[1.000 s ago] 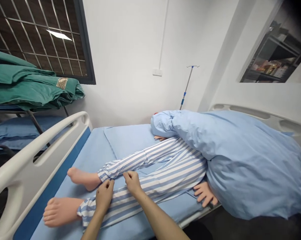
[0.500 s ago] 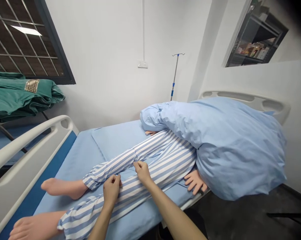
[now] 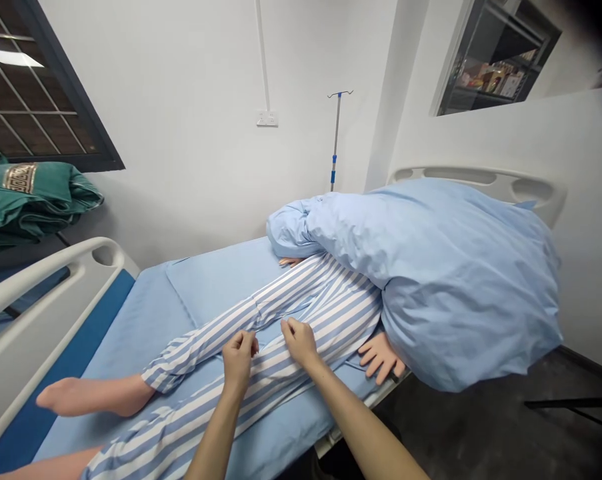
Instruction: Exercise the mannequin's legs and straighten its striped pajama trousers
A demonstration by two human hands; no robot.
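Observation:
A manikin in blue-and-white striped trousers (image 3: pixel 275 377) lies on a bed with a light blue sheet (image 3: pixel 155 293). My left hand (image 3: pixel 239 353) is closed, over the inner side of the near trouser leg at about the knee. My right hand (image 3: pixel 299 341), also closed, is to its right over the thigh of the same leg. Whether either hand pinches cloth is hidden behind the curled fingers. A bunched light blue quilt (image 3: pixel 431 267) covers the manikin's upper body. From under it a manikin hand (image 3: pixel 381 357) sticks out on the near side. The far bare foot (image 3: pixel 88 395) points left.
The white and blue footboard (image 3: pixel 45 340) stands at the left, the headboard (image 3: pixel 481 177) at the right behind the quilt. An IV pole (image 3: pixel 336 143) rises beyond the bed. Folded green cloth (image 3: pixel 35 200) lies at the far left. A black bar (image 3: pixel 575 403) shows low at right.
Both hands have moved rightward along the near leg toward the hip, staying closed. The camera view has turned slightly right, so the near foot is now mostly out of the picture.

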